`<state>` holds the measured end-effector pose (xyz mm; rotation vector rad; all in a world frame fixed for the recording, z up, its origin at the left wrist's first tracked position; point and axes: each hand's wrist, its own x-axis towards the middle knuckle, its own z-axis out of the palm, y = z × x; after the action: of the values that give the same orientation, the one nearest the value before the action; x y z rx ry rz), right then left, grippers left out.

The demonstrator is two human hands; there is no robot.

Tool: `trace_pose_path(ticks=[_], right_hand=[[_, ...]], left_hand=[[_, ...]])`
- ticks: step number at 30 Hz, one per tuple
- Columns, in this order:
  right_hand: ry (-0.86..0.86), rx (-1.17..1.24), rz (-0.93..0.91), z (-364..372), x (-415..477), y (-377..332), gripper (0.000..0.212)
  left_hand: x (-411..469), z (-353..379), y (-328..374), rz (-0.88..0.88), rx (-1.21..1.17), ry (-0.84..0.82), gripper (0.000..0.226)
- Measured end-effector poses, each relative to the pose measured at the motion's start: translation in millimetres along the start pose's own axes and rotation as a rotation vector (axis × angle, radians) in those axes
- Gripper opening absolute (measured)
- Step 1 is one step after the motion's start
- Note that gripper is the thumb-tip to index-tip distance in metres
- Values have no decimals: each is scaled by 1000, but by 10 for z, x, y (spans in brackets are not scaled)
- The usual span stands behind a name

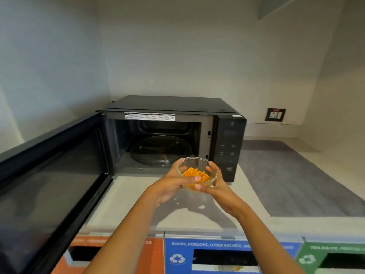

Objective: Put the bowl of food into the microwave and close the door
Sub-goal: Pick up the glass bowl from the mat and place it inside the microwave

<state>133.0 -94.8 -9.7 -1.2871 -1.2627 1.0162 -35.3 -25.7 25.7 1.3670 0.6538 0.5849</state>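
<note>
Both hands, the left hand [173, 183] and right hand [214, 183], cup the clear glass bowl [197, 174] of orange food [195, 175], fingers wrapped around its sides, seemingly above the counter [138, 194] before the open microwave [169, 135].

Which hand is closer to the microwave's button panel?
Right. The right hand cups the glass bowl on the side just below the button panel. The left hand holds the bowl's other side, toward the open door.
</note>
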Motion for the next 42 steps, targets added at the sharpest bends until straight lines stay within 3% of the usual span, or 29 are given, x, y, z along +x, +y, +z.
trace_pose_path(ticks=[7, 12, 21, 23, 28, 32, 37, 42], right_hand=[[-80, 6, 4, 384, 529, 90, 116], [-106, 43, -10, 506, 1031, 147, 124], [-168, 42, -41, 455, 2012, 123, 114], [-174, 61, -40, 439, 2155, 98, 108], [-165, 43, -56, 384, 2491, 51, 66], [-132, 63, -57, 358, 2714, 32, 68], [-96, 81, -85, 358, 2911, 90, 49], [-110, 32, -55, 337, 3001, 164, 55]], left_hand=[[-6, -660, -55, -5, 19, 66, 120], [246, -1087, -31, -5, 64, 121, 110], [900, -1611, 110, 73, 55, 254, 92], [1015, -1667, 123, 98, -1, 252, 89], [1314, -1827, 123, 135, -139, 223, 80], [1560, -1963, 155, 152, -160, 217, 58], [1827, -2076, 91, 172, -203, 270, 68], [1985, -2184, 24, 158, -167, 236, 67]])
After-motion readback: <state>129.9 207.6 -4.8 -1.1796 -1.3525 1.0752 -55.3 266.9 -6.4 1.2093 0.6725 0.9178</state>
